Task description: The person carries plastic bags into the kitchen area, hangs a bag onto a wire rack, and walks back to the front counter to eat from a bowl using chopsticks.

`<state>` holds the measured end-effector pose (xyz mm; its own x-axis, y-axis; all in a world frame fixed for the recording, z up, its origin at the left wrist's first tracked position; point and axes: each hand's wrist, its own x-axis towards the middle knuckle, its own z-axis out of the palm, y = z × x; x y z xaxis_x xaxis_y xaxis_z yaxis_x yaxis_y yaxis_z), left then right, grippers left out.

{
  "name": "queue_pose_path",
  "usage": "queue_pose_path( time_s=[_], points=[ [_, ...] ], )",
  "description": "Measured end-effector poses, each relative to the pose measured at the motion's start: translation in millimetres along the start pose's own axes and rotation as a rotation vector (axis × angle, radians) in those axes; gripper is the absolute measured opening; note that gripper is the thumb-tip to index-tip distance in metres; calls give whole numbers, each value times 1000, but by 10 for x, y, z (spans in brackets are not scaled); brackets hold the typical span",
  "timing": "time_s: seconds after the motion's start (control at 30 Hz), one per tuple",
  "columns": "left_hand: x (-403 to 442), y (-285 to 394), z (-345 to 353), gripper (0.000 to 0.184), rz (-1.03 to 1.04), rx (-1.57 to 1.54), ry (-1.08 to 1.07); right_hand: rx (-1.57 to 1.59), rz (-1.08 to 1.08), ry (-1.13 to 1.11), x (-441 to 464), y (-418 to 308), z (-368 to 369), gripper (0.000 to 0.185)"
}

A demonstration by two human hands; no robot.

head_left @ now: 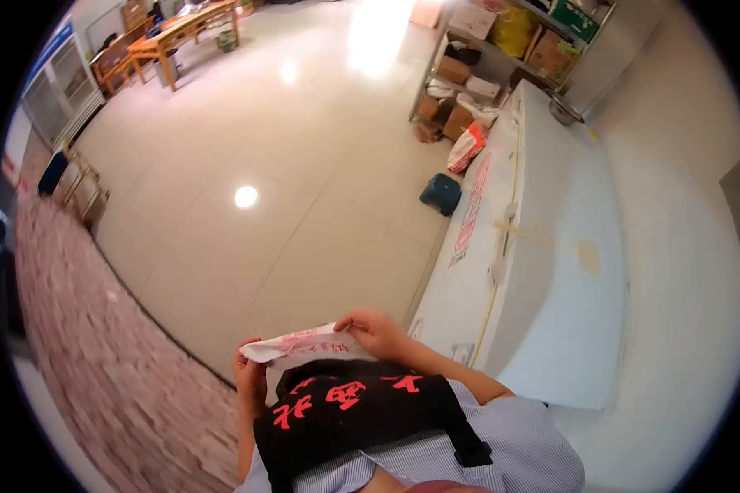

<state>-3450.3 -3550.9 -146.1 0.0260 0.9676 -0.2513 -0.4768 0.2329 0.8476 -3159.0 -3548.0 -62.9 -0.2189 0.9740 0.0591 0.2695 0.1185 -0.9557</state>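
A white bag (304,345) with red printing is stretched between my two hands, in front of the black apron (353,411) with red characters that I wear. My left hand (250,366) is closed on the bag's left corner. At the opposite corner, my right hand (372,332) pinches the upper edge between thumb and fingers. The apron hides the lower part of the bag, and I cannot tell whether anything is inside it.
A long white chest freezer (543,279) runs along my right side. Beside it on the floor stands a dark stool (441,194), with loaded shelves (489,62) beyond. A stone-patterned wall (99,329) borders the left. Far off are a wooden table (177,37) and a glass-door fridge (62,86).
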Motion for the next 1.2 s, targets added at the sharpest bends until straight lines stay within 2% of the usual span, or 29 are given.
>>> queue_pose_path(
  time_s=[0.07,0.17,0.27,0.3,0.4,0.5,0.57,0.63,0.7,0.73,0.8,0.83,0.93,1.0,1.13,1.17,1.2],
  points=[
    [734,122,280,24,-85,80,-134,-18,-38,54,474,125,-323,15],
    [1725,205,851,19,-175,319,-282,179,255,216,1051,230,-790,14],
    [2702,221,1385,16,-187,635,-438,255,292,343,1523,601,-1254,15],
    [3011,195,1513,16,-228,669,-452,146,267,347,1704,683,-1459,16],
    [3919,220,1994,17,-261,653,-468,178,311,429,2318,1137,-1933,16],
    [4683,396,2414,16,-269,383,-379,364,400,324,3222,1265,-2425,16],
    [5094,627,2721,16,-259,251,-254,289,367,225,3884,1309,-2700,16],
    [5535,728,2871,15,-237,123,-181,183,284,130,4563,1343,-2978,17],
    [6034,704,2669,12,-243,1,-134,63,193,27,5233,1428,-3124,18],
    [6290,762,2667,8,-283,-27,9,-2,98,-25,5605,1468,-3212,19],
    [6749,891,2688,7,-281,-153,15,-126,-99,-121,6278,1541,-3361,22],
    [6945,877,2614,6,-264,-162,18,-121,-120,-163,6549,1468,-3434,23],
    [7840,887,2551,6,-223,-157,33,-159,-135,-172,7498,1692,-3661,22],
    [8447,987,2659,7,-206,-135,46,-90,-89,-103,8043,1806,-3789,21],
    [9772,1381,3217,5,-228,-33,29,-107,-70,29,9084,1824,-4268,18],
    [10178,1390,3336,4,-201,116,-10,-123,-23,87,9379,1921,-4405,18],
    [10559,1428,3433,6,-293,30,-109,-135,35,141,9609,2004,-4553,18]
  ],
)
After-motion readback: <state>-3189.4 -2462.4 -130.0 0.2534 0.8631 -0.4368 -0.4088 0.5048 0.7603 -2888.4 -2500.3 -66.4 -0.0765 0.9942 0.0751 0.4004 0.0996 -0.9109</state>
